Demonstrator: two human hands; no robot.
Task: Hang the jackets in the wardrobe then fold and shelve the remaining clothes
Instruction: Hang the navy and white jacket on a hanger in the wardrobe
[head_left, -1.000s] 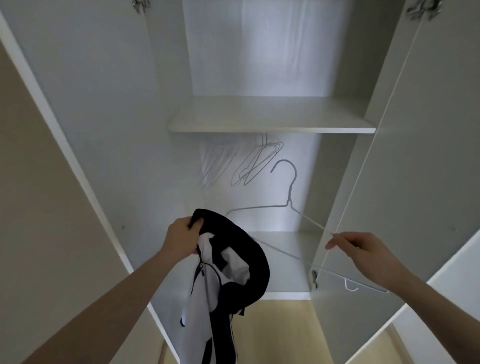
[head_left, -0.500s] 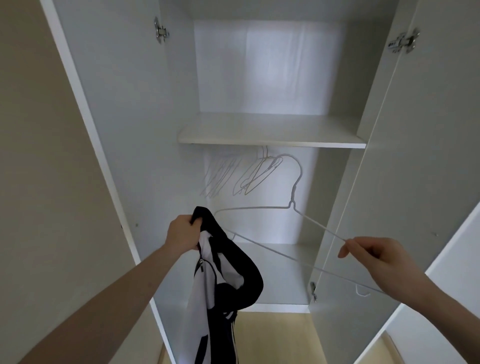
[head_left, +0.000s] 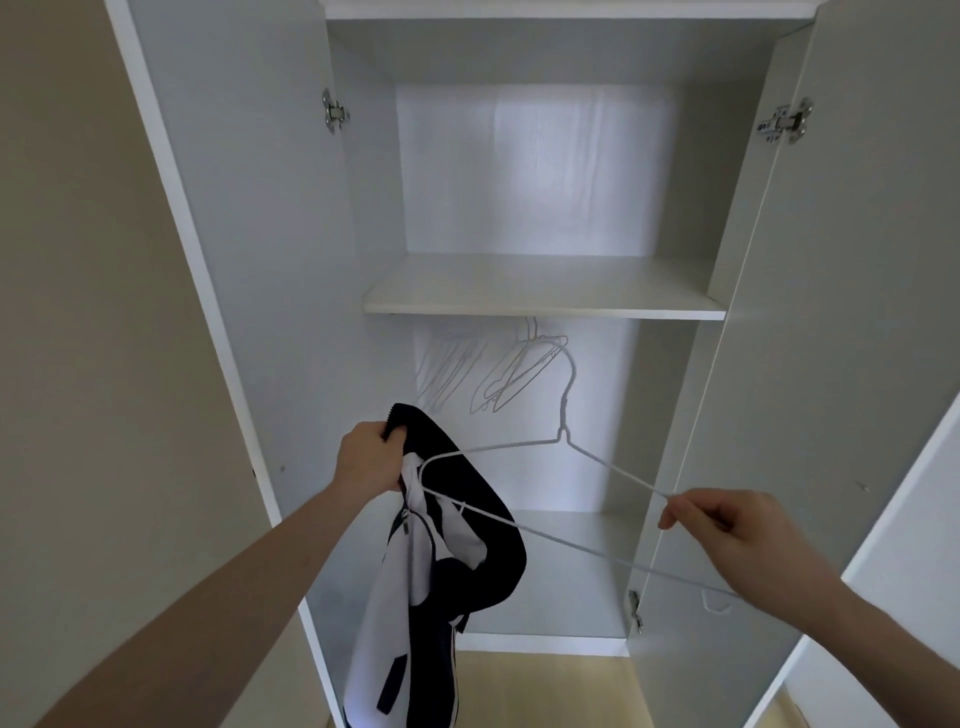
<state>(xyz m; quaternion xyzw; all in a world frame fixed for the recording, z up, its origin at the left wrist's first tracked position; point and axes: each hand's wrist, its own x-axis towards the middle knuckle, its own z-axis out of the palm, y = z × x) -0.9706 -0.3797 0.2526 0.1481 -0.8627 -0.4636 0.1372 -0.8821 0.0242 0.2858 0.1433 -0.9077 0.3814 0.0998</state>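
While left hand (head_left: 370, 460) grips jacket (head_left: 457, 545), labels seemingly unreadable.

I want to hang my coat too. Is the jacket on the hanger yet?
Not yet. The left hand grips the jacket bunched up; the hanger, pinched by the right hand, only reaches its collar.

One head-worn wide-angle view looks forward, standing close before the open wardrobe (head_left: 545, 291), both doors splayed to the frame edges. Both forearms reach in from the bottom corners; the left hand (head_left: 371, 457) and right hand (head_left: 727, 530) sit low in frame, the shelf above them, floor beneath. No second view.
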